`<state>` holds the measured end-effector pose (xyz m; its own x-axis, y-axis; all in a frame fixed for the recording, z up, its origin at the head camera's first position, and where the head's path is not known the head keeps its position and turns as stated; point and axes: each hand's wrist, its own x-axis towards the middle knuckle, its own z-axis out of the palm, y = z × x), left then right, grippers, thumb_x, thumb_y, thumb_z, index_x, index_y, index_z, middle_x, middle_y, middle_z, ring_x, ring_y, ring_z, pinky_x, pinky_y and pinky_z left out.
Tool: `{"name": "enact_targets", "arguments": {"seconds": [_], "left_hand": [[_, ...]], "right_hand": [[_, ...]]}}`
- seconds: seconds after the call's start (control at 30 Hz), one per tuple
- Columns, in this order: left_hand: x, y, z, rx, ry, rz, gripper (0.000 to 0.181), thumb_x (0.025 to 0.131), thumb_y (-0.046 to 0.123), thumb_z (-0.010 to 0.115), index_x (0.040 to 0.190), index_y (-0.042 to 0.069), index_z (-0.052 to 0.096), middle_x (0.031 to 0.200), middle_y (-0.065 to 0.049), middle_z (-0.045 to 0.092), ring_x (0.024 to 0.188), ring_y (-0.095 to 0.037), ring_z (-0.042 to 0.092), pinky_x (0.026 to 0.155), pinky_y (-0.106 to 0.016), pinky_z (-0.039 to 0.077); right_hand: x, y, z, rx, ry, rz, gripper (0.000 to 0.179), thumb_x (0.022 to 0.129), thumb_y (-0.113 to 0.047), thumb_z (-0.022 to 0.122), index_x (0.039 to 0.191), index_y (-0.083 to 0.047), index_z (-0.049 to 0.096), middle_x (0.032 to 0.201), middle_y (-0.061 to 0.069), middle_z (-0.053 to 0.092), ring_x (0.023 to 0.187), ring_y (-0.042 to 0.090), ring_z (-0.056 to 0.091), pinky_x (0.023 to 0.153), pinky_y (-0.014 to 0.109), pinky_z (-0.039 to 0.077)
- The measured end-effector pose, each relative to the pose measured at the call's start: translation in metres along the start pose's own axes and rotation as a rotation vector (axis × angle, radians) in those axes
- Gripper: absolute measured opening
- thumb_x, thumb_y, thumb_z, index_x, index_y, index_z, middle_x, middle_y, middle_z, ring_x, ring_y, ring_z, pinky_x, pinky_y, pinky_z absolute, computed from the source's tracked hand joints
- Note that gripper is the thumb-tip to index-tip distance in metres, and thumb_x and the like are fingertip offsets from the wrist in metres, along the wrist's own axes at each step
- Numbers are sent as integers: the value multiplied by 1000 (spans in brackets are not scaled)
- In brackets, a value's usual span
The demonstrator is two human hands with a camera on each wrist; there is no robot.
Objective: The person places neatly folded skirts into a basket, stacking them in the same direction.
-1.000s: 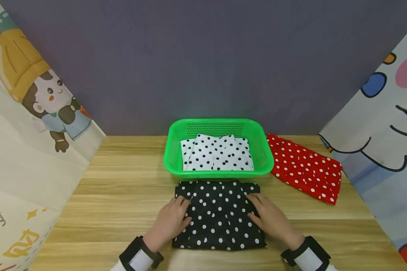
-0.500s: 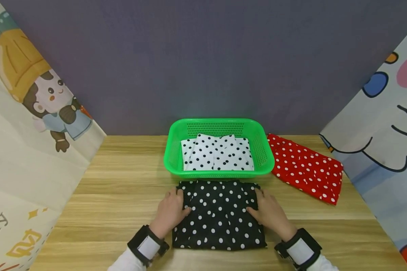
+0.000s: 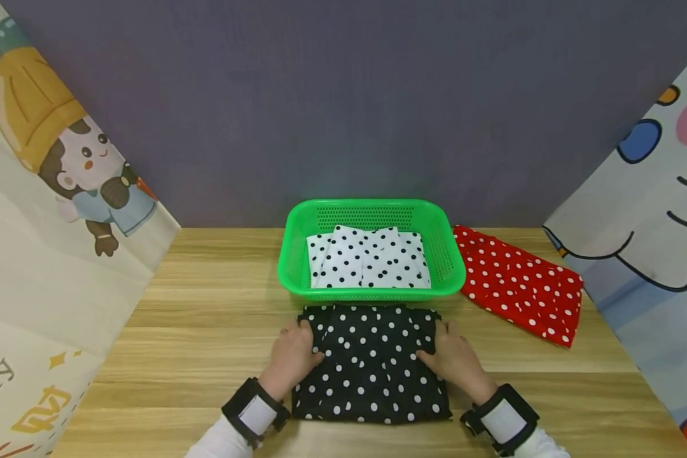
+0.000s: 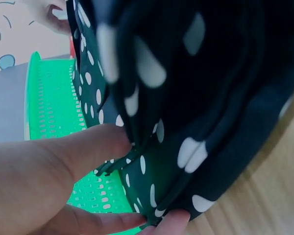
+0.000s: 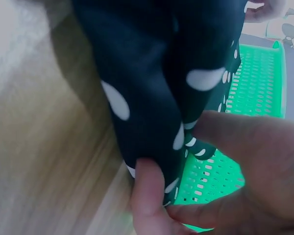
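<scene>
As the head view shows, a folded black rectangular cloth with white dots (image 3: 372,366) lies between the left hand (image 3: 290,356) and right hand (image 3: 453,357), some fingertips hidden; it seems light, floppy, best gripped at both sides. Left wrist view: thumb and fingers pinch its edge, near folds blurred. Right wrist view: likewise pinched, cloth cut off above the hand.

Grey wall (image 3: 343,108) behind wooden table (image 3: 206,299)

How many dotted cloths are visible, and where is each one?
3: the white cloth inside the green basket, the black cloth between the left hand and right hand, and the red cloth right of the basket. More could hide underneath.
</scene>
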<state>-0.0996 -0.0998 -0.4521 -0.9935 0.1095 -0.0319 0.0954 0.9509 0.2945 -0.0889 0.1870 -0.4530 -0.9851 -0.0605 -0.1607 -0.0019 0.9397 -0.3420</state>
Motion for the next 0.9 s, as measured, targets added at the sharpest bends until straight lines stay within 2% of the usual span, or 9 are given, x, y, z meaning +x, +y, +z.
{"name": "enact_targets", "arguments": {"seconds": [0.3, 0.4, 0.5, 0.6, 0.73, 0.9], "left_hand": [[0, 6, 4, -47, -13, 5, 55, 65, 17, 81, 104, -13, 56, 86, -20, 53, 67, -28, 56, 52, -36, 48], [-2, 8, 5, -64, 4, 27, 49, 66, 12, 79, 102, -12, 56, 85, -19, 53, 66, -28, 57, 52, -36, 48], [-3, 8, 6, -62, 46, 57, 43, 65, 7, 76, 99, -11, 57, 82, -19, 53, 63, -30, 57, 50, -38, 47], [-4, 8, 7, -63, 79, 81, 41, 65, 2, 73, 99, -11, 56, 79, -19, 57, 61, -32, 58, 49, -38, 47], [-4, 7, 8, -81, 78, 98, 42, 66, -1, 70, 102, -11, 54, 78, -19, 61, 60, -31, 60, 48, -37, 47], [-4, 4, 8, -126, 66, 98, 36, 66, -1, 69, 99, -6, 55, 80, -17, 62, 62, -30, 60, 50, -37, 47]], "right_hand": [[0, -2, 2, 36, -8, 8, 75, 78, -22, 72, 126, 20, 34, 113, 32, 39, 73, 29, 55, 58, 35, 53], [0, -3, 3, 58, -21, 13, 72, 78, -20, 71, 126, 19, 33, 114, 32, 40, 73, 29, 54, 58, 36, 53], [0, -2, 6, 90, -29, 5, 66, 79, -16, 70, 124, 15, 34, 113, 30, 45, 74, 28, 55, 60, 37, 52], [0, -2, 7, 118, -45, -9, 58, 81, -13, 67, 122, 11, 35, 103, 24, 54, 69, 23, 54, 56, 33, 49], [1, -3, 9, 137, -70, -23, 51, 83, -11, 63, 121, 9, 34, 87, 16, 56, 60, 19, 50, 49, 27, 40], [0, -4, 9, 127, -63, -35, 47, 85, -11, 60, 120, 7, 35, 87, 16, 57, 58, 18, 48, 49, 27, 38]]}}
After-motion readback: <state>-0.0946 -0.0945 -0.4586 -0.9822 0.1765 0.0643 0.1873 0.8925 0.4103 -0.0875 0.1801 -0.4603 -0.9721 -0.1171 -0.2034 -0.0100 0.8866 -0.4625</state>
